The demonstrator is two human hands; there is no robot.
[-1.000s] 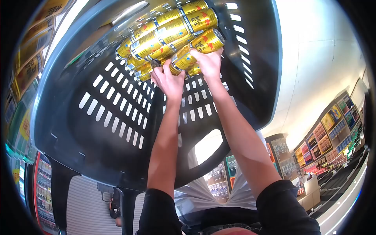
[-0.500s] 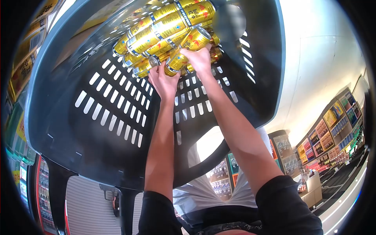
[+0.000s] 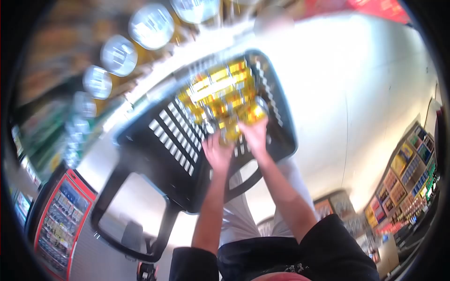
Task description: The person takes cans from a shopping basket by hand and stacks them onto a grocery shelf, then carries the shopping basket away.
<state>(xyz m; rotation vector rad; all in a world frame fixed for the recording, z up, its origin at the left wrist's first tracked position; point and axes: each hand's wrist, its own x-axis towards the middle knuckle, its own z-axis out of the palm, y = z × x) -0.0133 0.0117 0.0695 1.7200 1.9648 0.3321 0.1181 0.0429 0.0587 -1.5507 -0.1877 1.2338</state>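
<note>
Gold drink cans with red markings (image 3: 218,89) lie stacked on their sides in a black shopping basket (image 3: 140,147). My right hand (image 3: 255,133) is closed around one gold can (image 3: 248,114), which is tilted at the front of the stack. My left hand (image 3: 218,152) is at the lower end of that same can, its fingers bent against it. Motion blur smears the cans and fingertips, so the exact grip of the left hand is hard to make out.
The basket's handle (image 3: 173,220) hangs out at the lower left. A red-framed drinks fridge (image 3: 63,225) stands at the far left. Blurred shelves with round can or bottle tops (image 3: 152,25) rise at the upper left. Stocked shelves (image 3: 398,173) line the right side over pale floor.
My view has drawn back and swung, so the basket appears smaller and lower. Both hands stay at the same can inside it. The fridge and handle have come more into view.
</note>
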